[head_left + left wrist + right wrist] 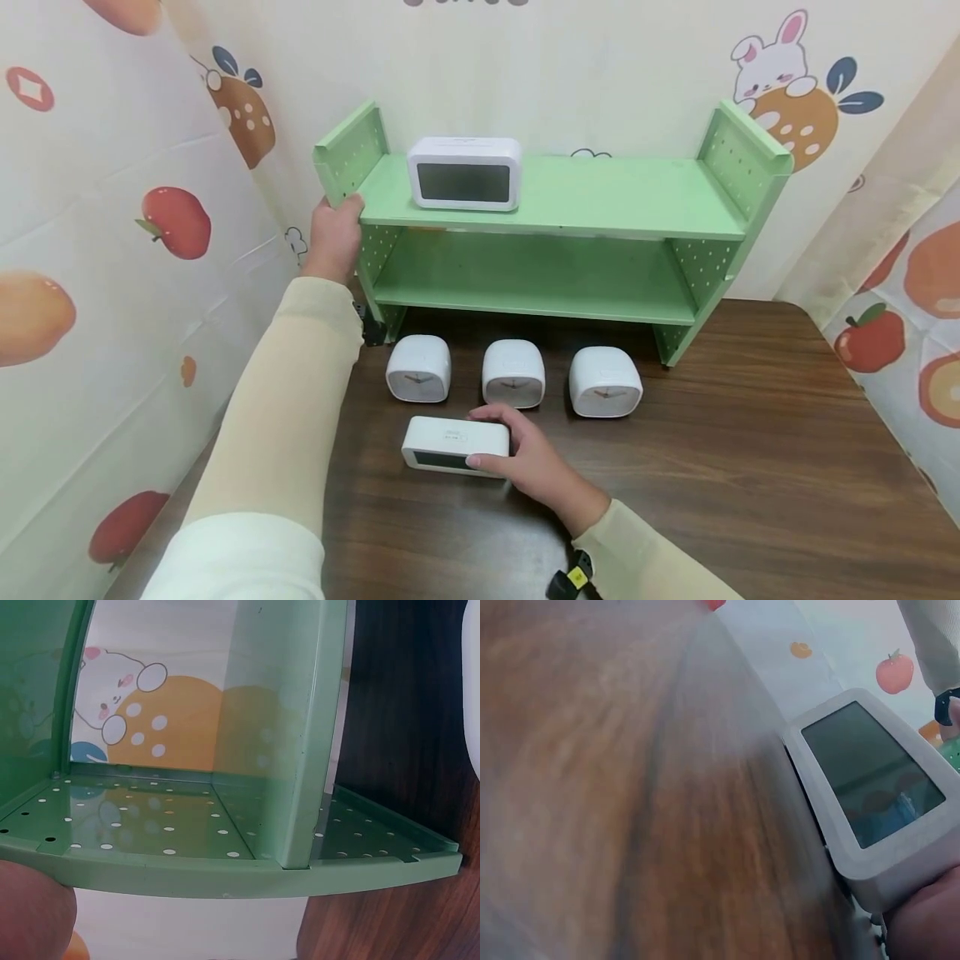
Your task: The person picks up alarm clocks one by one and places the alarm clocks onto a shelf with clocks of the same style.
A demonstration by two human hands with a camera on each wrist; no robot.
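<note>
My left hand grips the left side panel of a green two-tier shelf at upper-shelf height. The left wrist view shows a fingertip against the perforated panel. My right hand holds the right end of a white digital clock, thumb on its front and fingers behind. This clock sits at or close over the brown table, its dark screen blank in the right wrist view. Another white digital clock stands on the upper shelf, towards the left.
Three small white analog clocks, a left one, a middle one and a right one, stand in a row before the shelf. The wooden table extends rightward. Fruit-patterned cloth hangs behind and at both sides.
</note>
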